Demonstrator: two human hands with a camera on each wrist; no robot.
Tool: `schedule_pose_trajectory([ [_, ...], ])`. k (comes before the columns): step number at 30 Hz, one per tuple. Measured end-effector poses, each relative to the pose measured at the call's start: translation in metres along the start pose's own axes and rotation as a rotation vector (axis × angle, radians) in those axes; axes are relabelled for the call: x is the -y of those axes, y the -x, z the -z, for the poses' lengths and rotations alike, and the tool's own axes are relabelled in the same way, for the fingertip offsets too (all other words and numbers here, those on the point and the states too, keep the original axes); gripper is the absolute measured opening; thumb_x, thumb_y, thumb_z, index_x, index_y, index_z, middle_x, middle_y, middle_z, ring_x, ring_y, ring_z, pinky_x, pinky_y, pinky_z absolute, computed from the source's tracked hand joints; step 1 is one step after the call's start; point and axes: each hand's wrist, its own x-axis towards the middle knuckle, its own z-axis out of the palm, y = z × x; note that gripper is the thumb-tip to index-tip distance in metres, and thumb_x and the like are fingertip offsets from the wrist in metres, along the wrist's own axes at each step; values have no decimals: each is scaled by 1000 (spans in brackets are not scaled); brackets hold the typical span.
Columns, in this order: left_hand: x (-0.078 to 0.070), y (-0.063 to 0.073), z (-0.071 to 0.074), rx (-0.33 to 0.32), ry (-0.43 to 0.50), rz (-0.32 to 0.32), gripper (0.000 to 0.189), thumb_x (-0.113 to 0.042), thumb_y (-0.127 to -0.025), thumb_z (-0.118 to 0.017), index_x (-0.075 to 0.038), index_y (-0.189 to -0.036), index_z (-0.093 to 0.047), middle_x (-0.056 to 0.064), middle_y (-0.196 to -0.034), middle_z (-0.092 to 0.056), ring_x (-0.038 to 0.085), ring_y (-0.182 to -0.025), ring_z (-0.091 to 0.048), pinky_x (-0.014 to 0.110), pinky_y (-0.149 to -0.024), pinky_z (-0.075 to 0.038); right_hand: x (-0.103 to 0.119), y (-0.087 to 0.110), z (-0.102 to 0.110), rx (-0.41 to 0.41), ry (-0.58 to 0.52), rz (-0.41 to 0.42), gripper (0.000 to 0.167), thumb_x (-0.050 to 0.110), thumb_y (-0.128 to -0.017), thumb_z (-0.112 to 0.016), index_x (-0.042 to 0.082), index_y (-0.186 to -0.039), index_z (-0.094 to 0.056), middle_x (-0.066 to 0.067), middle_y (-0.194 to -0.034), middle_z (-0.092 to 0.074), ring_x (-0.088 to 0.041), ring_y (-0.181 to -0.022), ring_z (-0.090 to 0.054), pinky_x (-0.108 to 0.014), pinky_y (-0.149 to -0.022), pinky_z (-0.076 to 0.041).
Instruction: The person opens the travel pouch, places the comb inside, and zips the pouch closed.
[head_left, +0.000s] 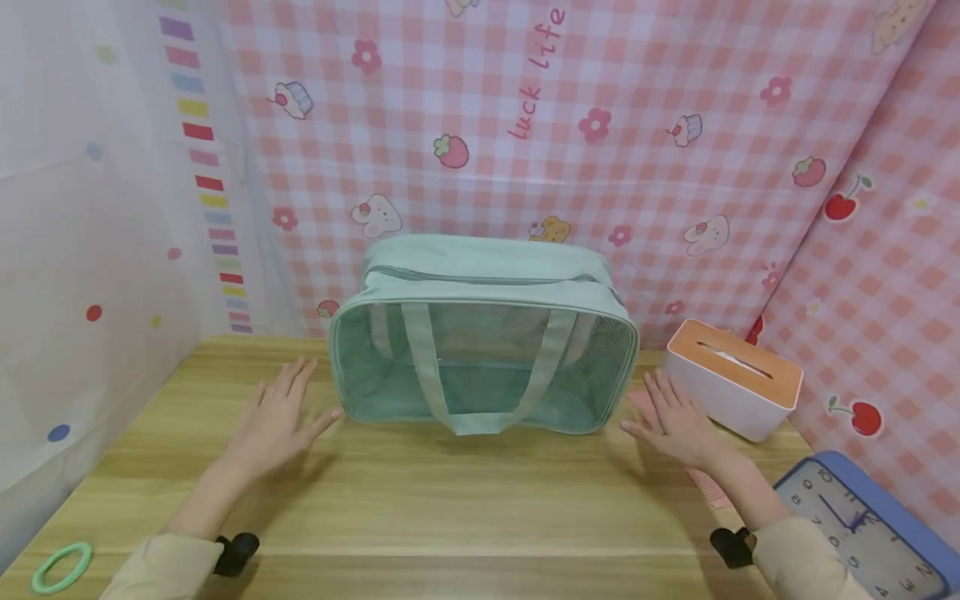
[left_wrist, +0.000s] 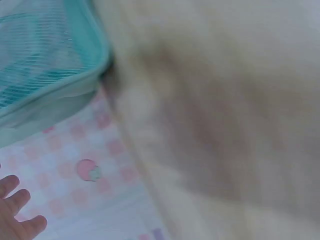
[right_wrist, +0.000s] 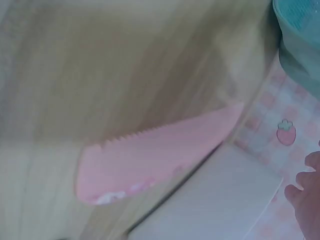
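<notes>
A mint-green bag [head_left: 487,342] with a see-through front panel stands upright on the table. Its strap handle [head_left: 476,423] hangs down in front, and a zipper [head_left: 480,277] runs along the top. Off the bag's left side, my left hand [head_left: 273,425] is spread with nothing in it; its fingertips also show in the left wrist view. My right hand [head_left: 681,427] is held out on the other side with fingers extended and holds nothing. Partly hidden below that hand is a flat pink thing [right_wrist: 155,157] with one toothed edge.
A white tissue box [head_left: 720,392] with an orange lid stands at the back right. In the front right corner lies a blue-framed clock [head_left: 855,517]. A green ring [head_left: 62,568] is at the table's front left. Pink checked cloth [head_left: 525,183] hangs behind the bag.
</notes>
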Motion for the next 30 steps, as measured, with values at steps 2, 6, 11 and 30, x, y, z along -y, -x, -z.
schedule_pose_trajectory([
  [2,-5,-7,6,-62,39,-23,80,-43,-87,-57,3,-142,-21,28,-145,-25,48,-131,-24,68,-103,-21,-3,-5,6,8,-1,1,89,49,-87,-53,-12,-140,-16,-34,-147,-10,-51,-134,-10,-64,-107,-15],
  [6,-17,-22,20,-176,100,-76,76,-38,-86,-61,0,-141,-24,26,-143,-31,46,-128,-32,63,-102,-29,-8,-17,20,15,-69,0,86,45,-90,-51,-14,-139,-14,-37,-145,-9,-54,-133,-8,-66,-106,-15],
  [11,-39,-43,39,-292,159,-135,64,-25,-87,-61,-5,-139,-29,22,-132,-43,39,-119,-44,58,-92,-41,-10,-34,37,-31,-223,-71,71,38,-97,-39,-16,-137,-17,-40,-139,-22,-55,-127,-23,-66,-102,-23],
  [30,-90,-65,43,-686,128,-243,19,2,-79,-66,4,-97,-60,17,-89,-57,30,-84,-55,37,-72,-53,16,-74,33,135,-1082,-263,30,18,-96,-33,18,-68,-45,11,-59,-43,-2,-58,-45,-20,-62,-45],
])
